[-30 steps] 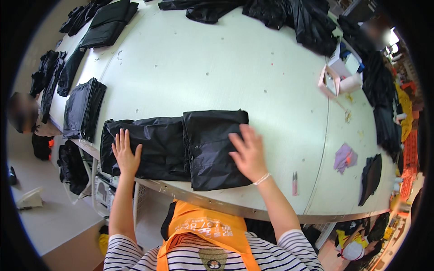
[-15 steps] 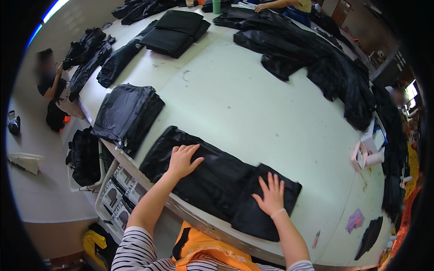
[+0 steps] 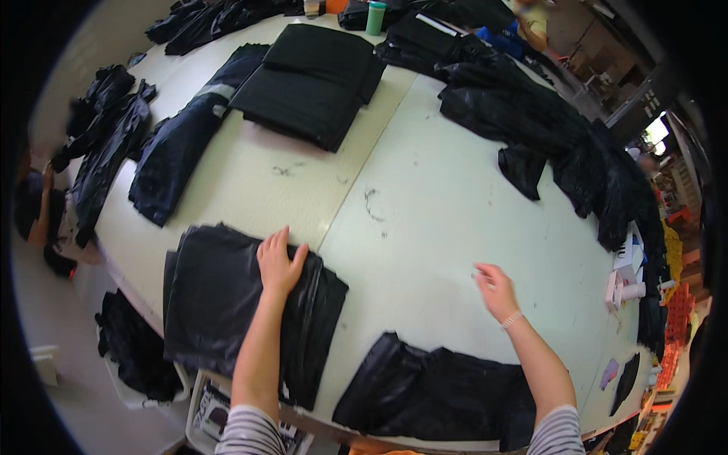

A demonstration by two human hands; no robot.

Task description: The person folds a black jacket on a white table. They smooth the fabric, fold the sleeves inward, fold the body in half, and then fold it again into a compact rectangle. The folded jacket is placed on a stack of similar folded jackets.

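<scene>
My left hand (image 3: 278,267) lies palm down, fingers spread, on top of a stack of folded black garments (image 3: 216,292) at the near left of the table. Over bare tabletop to the right, my right hand (image 3: 497,293) hovers with loosely bent fingers; thumb and fingers look apart, and I see nothing held. Below it, along the near edge, lies a single folded black garment (image 3: 440,387), touched by neither hand. My right forearm covers part of its right end.
Beyond the stack sit a large pile of folded black cloth (image 3: 311,83) and a long black bundle (image 3: 189,136). Loose black garments (image 3: 531,114) line the far right edge. A green cup (image 3: 375,18) stands at the back. A white basket (image 3: 144,379) of black cloth is below the left edge.
Both hands have left the folded garment. My left hand moved left onto the stack; my right hand rose off the cloth. The view has shifted toward the left and far side of the table.
</scene>
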